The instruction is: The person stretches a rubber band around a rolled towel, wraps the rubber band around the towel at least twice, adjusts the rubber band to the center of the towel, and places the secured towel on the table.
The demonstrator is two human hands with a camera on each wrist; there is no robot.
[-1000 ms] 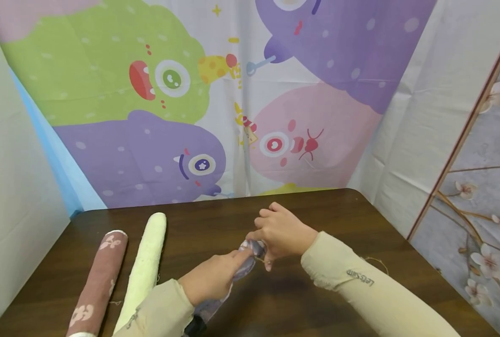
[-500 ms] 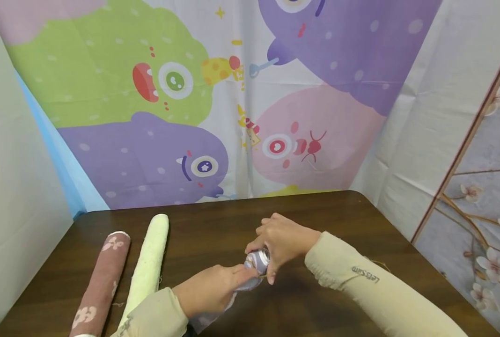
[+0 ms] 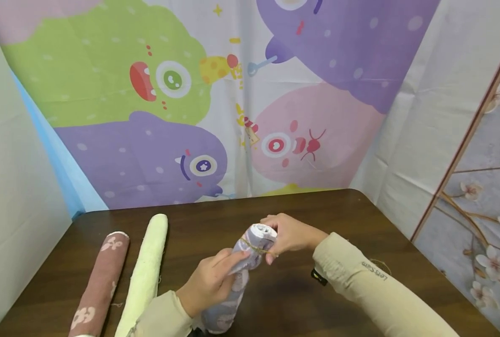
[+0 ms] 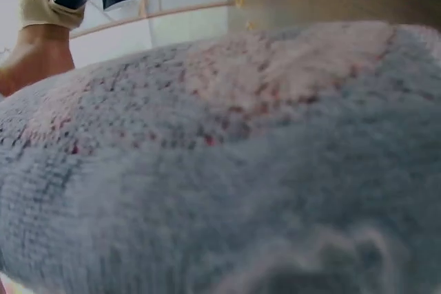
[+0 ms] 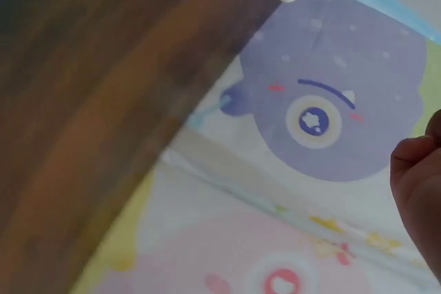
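Note:
A rolled lavender towel with pale patches stands tilted up off the table, its white spiral end facing upward. My left hand grips the roll from the left below that end, index finger extended along it. Around the upper part runs a thin tan band, which looks like a rubber band. My right hand holds the top end from the right, thumb near the band; some of its fingers are hidden behind the roll. The towel's cloth fills most of the left wrist view. The right wrist view catches only part of my right hand.
To the left on the dark wooden table lie a rolled brown-pink towel and a rolled pale yellow towel. Thin tan loops lie by my right sleeve. A cartoon-print curtain hangs behind the table.
The lavender roll has been raised and tilted more upright, so its white end and the band now show. My right hand has shifted slightly right and my left hand curls further round the roll.

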